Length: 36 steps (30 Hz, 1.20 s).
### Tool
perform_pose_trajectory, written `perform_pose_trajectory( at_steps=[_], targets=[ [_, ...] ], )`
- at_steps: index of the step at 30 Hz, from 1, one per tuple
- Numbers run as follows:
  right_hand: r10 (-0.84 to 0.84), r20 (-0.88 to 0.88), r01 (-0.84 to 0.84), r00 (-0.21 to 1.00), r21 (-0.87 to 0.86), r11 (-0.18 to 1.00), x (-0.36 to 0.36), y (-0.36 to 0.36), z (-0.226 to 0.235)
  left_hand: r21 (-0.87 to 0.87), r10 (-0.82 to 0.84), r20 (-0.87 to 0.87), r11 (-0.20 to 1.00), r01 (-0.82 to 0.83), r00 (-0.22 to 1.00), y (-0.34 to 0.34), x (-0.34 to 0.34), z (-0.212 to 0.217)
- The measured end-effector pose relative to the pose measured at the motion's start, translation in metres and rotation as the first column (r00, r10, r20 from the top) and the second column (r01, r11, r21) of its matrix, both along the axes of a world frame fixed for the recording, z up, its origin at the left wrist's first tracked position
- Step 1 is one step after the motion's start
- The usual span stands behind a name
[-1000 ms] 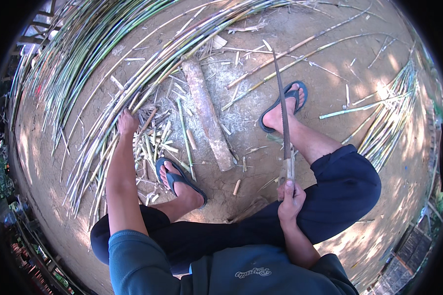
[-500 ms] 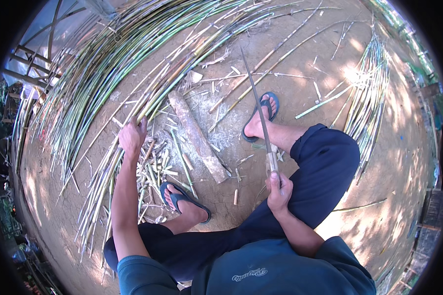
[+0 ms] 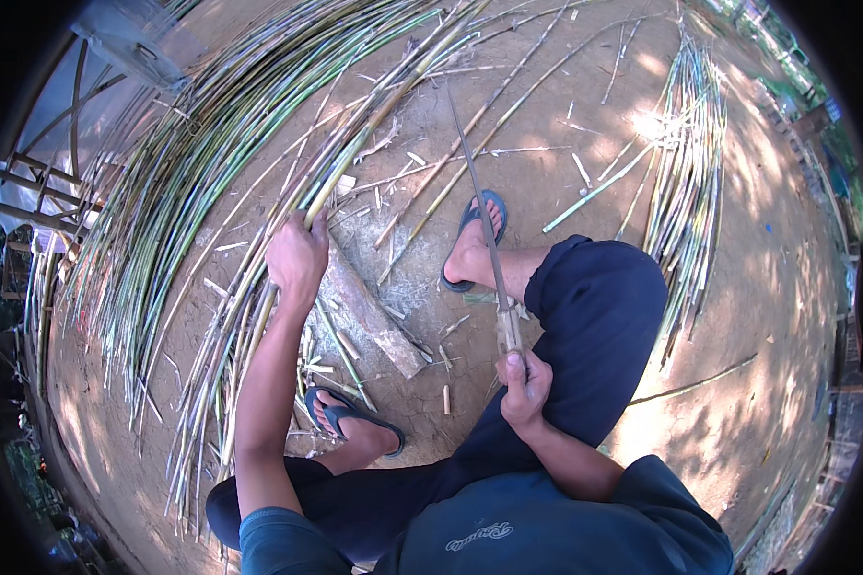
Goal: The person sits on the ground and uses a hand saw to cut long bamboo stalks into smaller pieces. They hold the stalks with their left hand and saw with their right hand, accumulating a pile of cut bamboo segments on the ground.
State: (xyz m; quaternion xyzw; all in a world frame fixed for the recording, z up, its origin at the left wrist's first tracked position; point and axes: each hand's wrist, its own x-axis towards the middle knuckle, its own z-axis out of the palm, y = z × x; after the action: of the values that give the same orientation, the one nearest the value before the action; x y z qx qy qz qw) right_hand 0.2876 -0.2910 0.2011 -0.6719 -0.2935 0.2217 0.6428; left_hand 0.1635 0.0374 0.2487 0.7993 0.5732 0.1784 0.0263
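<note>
My left hand (image 3: pixel 297 257) is closed round the thin bamboo poles (image 3: pixel 357 144) that lie in a loose bunch at the left. They run from the lower left up toward the far middle. My right hand (image 3: pixel 525 388) grips the pale handle of a hand saw (image 3: pixel 490 240) over my right thigh. Its long narrow blade points away from me, seen nearly edge-on, and tapers to a tip beyond my right foot. A short, thick log (image 3: pixel 372 321) lies on the dusty ground between my feet, just right of my left hand, apart from the saw.
A large heap of long bamboo poles (image 3: pixel 197 182) curves across the left and far side. Another bundle (image 3: pixel 686 182) lies at the right. Several single poles (image 3: pixel 494 115) and cut offcuts (image 3: pixel 446 400) are scattered about. My sandalled feet rest either side of the log.
My left hand has moved right with bamboo poles in it, and these now lie over the log's far end. The view has shifted slightly; my right hand keeps the saw over my thigh.
</note>
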Motion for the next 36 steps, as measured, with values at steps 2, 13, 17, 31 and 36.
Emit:
perform_pose_trajectory(
  at_steps=[2, 13, 17, 31, 36],
  targets=[
    [-0.002, 0.042, 0.001, 0.999, 0.01, 1.0, 0.005, 0.0, 0.0, -0.038, 0.025, 0.013, 0.999, -0.024, 1.0, 0.012, 0.044, 0.004],
    [-0.003, -0.056, 0.011, 0.998, 0.146, 0.989, 0.0, 0.006, -0.004, -0.383, -0.316, 0.225, 0.841, 0.382, 0.922, 0.096, 0.013, -0.117],
    [0.045, -0.066, -0.037, 0.997, 0.128, 0.991, -0.003, 0.009, -0.002, -0.58, -0.205, -0.163, 0.812, 0.074, 0.965, 0.048, -0.139, -0.164],
    [0.229, 0.073, -0.23, 0.971, 0.016, 0.973, -0.021, 0.014, -0.007, -0.535, 0.05, -0.355, 0.808, -0.246, 0.934, -0.041, -0.338, -0.219],
    [0.233, 0.092, -0.232, 0.968, -0.021, 0.972, -0.028, 0.016, -0.003, -0.375, -0.093, -0.113, 0.926, 0.045, 0.989, -0.001, -0.167, -0.136]
  ],
)
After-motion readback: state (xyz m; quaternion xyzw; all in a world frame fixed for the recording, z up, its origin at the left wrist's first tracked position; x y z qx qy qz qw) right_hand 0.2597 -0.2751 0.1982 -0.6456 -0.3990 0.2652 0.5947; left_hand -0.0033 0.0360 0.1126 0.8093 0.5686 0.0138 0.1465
